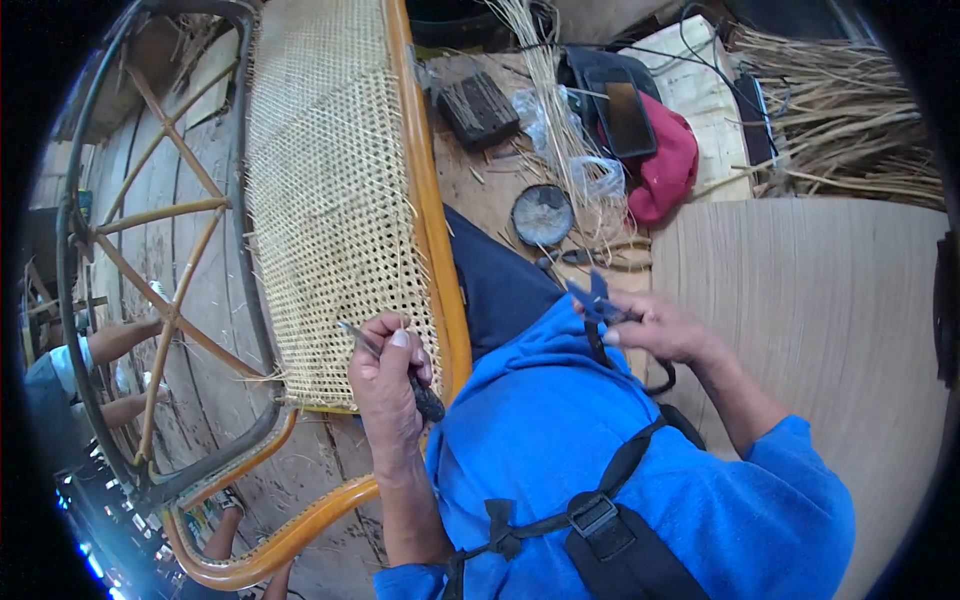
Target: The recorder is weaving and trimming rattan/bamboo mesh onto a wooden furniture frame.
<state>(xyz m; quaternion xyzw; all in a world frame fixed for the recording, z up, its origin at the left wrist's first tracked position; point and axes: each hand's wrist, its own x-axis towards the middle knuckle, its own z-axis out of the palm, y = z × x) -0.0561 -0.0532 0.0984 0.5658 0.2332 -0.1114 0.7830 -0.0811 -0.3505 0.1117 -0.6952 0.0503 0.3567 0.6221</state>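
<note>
My left hand [385, 375] is closed around an awl-like tool [428, 400] with a dark handle and a thin metal tip. Its thumb and fingertip also seem to pinch a thin strand just above the cane webbing [335, 200]. That webbing is a pale, open-holed weave inside an orange-brown wooden frame [432, 240], and the hand is over its near right edge. Off to the right, my right hand [655, 325] grips a pair of blue pliers [597, 300], held in front of my blue shirt and apart from the webbing.
A round tin [542, 215], a dark block [478, 108], loose cane strands [545, 70], a phone [628, 118] and a red cloth item [665, 165] lie beyond. A wooden board [800, 330] is at right. Left stands another rattan frame [165, 215], with another person's arms [125, 340] behind it.
</note>
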